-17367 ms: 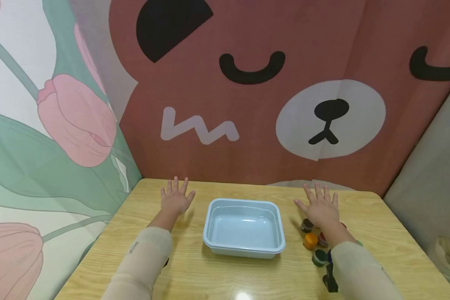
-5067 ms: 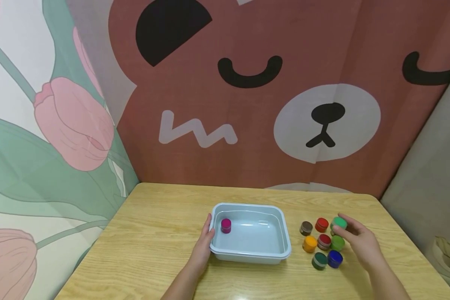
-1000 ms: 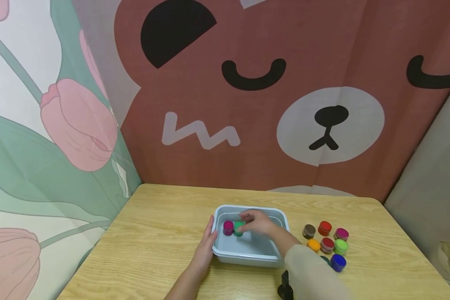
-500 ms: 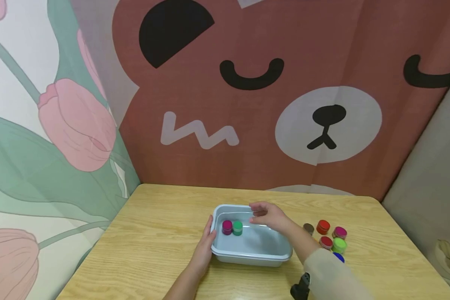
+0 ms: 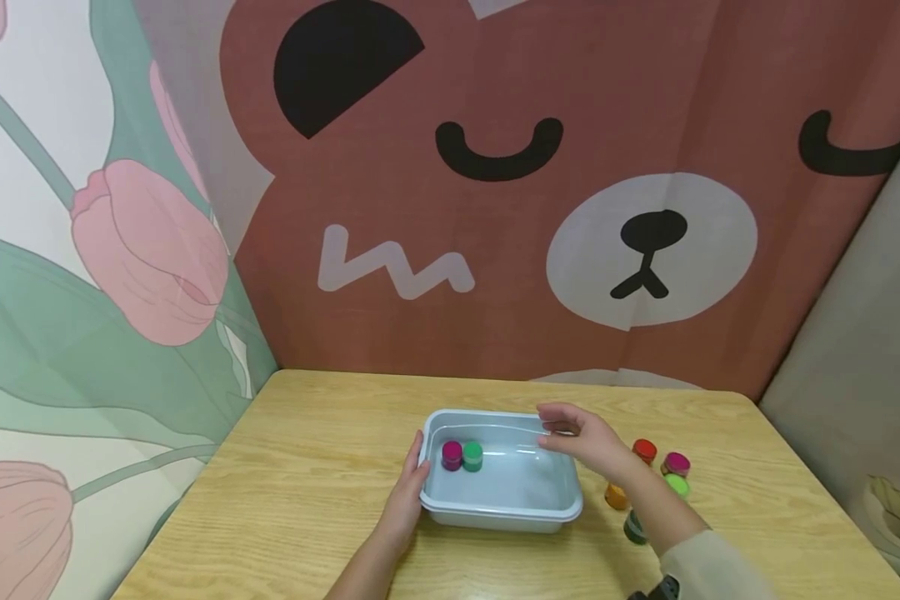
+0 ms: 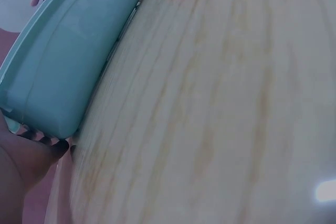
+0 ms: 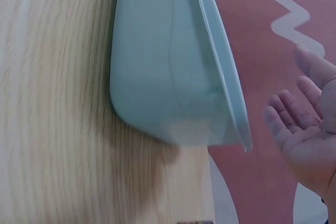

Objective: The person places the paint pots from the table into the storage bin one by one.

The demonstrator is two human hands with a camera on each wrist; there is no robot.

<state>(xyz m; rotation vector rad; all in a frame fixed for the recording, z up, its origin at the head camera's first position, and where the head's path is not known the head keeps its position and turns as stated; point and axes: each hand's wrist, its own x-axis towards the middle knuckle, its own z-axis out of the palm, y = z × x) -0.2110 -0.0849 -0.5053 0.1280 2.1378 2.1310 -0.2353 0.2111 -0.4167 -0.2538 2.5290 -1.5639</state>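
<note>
A pale blue plastic basin [image 5: 498,510] sits on the wooden table. My left hand [image 5: 402,500] holds its left end, thumb at the rim and fingers along the outer wall; the left wrist view shows this hand [image 6: 23,161] against the basin's end. Inside, a magenta-lidded jar [image 5: 452,456] and a green-lidded jar [image 5: 472,456] stand side by side near the left wall. Over the basin's far right rim hovers my right hand [image 5: 585,437], fingers loosely bent, holding nothing. In the right wrist view its palm [image 7: 310,119] is bare, apart from the basin [image 7: 157,51].
Right of the basin stand several small jars: red [image 5: 645,451], magenta [image 5: 676,463], light green [image 5: 677,485], orange [image 5: 616,497] and dark green [image 5: 634,527]. My right forearm hides others. A bear-printed curtain [image 5: 390,333] hangs behind the table [image 5: 330,433].
The right hand has let go of the green-lidded jar beside the magenta one, then risen and moved right to the basin's right rim. The left hand has stayed on the basin.
</note>
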